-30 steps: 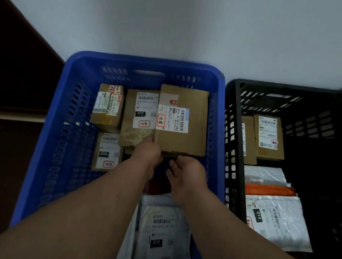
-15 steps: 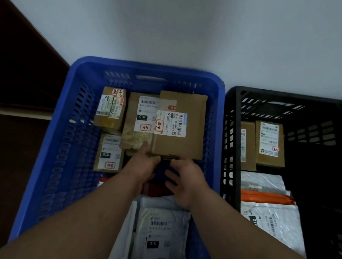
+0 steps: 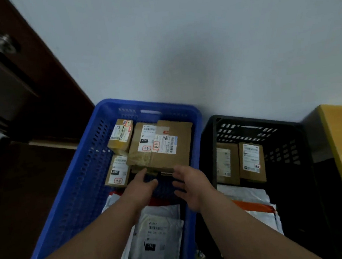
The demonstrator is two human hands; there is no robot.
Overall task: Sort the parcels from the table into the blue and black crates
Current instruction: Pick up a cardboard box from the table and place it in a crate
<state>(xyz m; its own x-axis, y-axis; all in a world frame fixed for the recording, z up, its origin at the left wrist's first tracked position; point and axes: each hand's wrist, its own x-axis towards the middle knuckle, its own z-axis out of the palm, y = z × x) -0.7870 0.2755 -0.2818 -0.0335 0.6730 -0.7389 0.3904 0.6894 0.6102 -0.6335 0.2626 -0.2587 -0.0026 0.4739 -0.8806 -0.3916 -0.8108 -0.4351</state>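
While both hands hang over the blue crate (image 3: 81, 179), the large cardboard parcel (image 3: 171, 148) lies just beyond them at its far end, long axis running away toward the wall. Left hand (image 3: 143, 185), fingers extended, touches its near edge; right hand (image 3: 189, 187), spread and empty, hovers just short. To the right stands the black crate (image 3: 292, 138).

Blue crate (image 3: 82, 192), black crate (image 3: 292, 138): perforated plastic. Boxes (image 3: 174, 156): matt brown cardboard, paper labels. Mailer bags (image 3: 161, 234): smooth glossy plastic film.
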